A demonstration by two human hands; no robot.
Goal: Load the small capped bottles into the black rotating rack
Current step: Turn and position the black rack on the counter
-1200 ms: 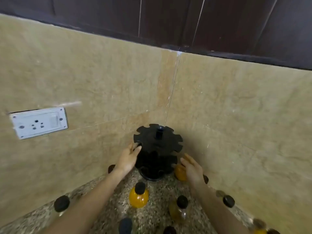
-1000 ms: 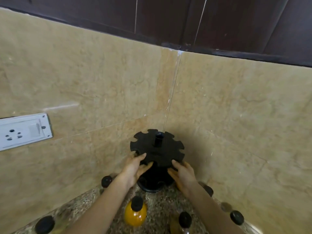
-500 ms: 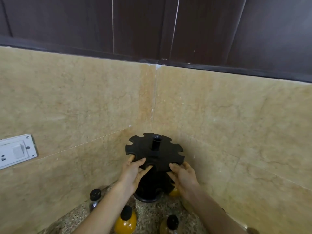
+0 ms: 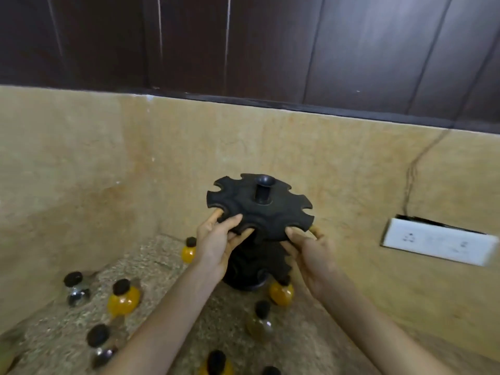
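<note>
Currently left hand (image 4: 216, 247) and right hand (image 4: 311, 253) each pinch the black rack (image 4: 259, 212) by its notched top rim; capped bottles (image 4: 123, 299) stand on the counter (image 4: 54, 334) around it. Hold it level; grip evenly.

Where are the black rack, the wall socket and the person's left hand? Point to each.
black rack (image 4: 270, 216): head view, top notched disc.
wall socket (image 4: 438, 242): head view, white faceplate.
left hand (image 4: 216, 246): head view, back of the hand.

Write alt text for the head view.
A left hand and right hand grip the notched top disc of a black plastic rotating rack, its top slots empty. Small black-capped bottles, several with orange contents, stand around its base on the speckled stone counter.
</note>
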